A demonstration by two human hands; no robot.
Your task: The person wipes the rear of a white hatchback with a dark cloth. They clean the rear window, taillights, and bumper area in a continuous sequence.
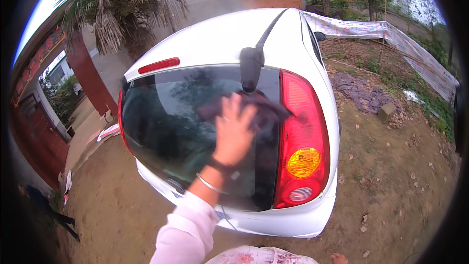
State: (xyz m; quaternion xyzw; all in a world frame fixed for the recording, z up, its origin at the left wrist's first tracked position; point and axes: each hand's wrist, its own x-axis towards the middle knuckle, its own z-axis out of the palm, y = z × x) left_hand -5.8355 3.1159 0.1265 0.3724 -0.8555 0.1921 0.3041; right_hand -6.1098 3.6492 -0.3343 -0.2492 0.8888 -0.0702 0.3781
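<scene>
My left hand (pixel 234 128), blurred, lies over a dark cloth (pixel 271 112) on the rear window (pixel 176 117) of a white hatchback car (pixel 220 36). The cloth spreads beneath and beside the fingers, and its right end reaches the red tail light (pixel 304 117). Just above the hand, the rear wiper arm (pixel 253 62) stands out from the roof edge. A bracelet and a dark wristband circle my left wrist. Only part of my right hand (pixel 339 258) shows at the bottom edge, low and apart from the car; whether it holds anything cannot be seen.
A palm tree (pixel 135 14) and a red-framed gateway (pixel 88 73) stand at the left. A person in dark clothes (pixel 47 209) is at the lower left. On the right are a plastic sheet fence (pixel 366 29), a crumpled dark sheet (pixel 362 90) and a block (pixel 386 112) on bare ground.
</scene>
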